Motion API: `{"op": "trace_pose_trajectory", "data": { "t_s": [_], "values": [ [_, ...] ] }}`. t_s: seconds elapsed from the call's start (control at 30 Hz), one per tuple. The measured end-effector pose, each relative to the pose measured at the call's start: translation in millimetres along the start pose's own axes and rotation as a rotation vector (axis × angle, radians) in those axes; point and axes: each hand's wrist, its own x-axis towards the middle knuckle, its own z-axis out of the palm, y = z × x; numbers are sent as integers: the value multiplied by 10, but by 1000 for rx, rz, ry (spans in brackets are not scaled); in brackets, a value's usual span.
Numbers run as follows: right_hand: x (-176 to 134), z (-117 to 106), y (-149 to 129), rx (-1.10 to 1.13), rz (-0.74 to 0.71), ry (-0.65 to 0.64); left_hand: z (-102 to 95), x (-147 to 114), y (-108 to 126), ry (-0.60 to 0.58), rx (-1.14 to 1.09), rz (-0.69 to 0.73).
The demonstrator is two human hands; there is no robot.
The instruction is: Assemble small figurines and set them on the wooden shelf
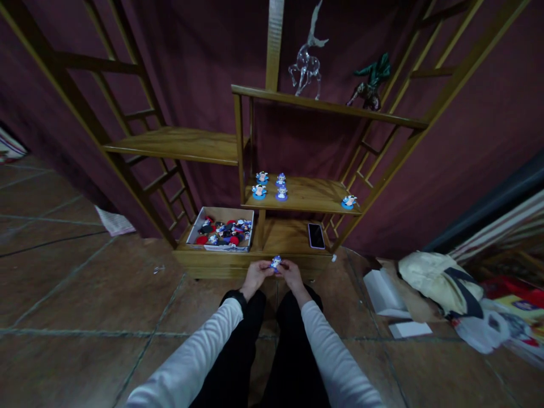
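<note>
One purple figurine | between left hand and right hand | both pinching it

Illumination dim overall; light direction cannot be determined. Deep shadow noted across the dark maroon cloth backing. Glare confined to small highlights on the clear, glass-like deer figurine. Wide-angle distortion splays the tall brown wooden posts. Fine detail on the small white-and-purple figurine soft.
</note>
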Motion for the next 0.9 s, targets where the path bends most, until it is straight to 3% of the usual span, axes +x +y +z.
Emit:
{"op": "trace_pose_trajectory", "data": {
  "t_s": [0.4, 0.63, 0.9],
  "values": [
    [-4, 129, 33, 10, 30, 27, -49, -58, 7, 41, 101, 35],
    [-87, 123, -69, 81, 3, -46, -32, -97, 48, 51, 26, 55],
    [-137, 129, -121, 150, 1, -9, 4, -95, 68, 46, 176, 126]
  ]
}}
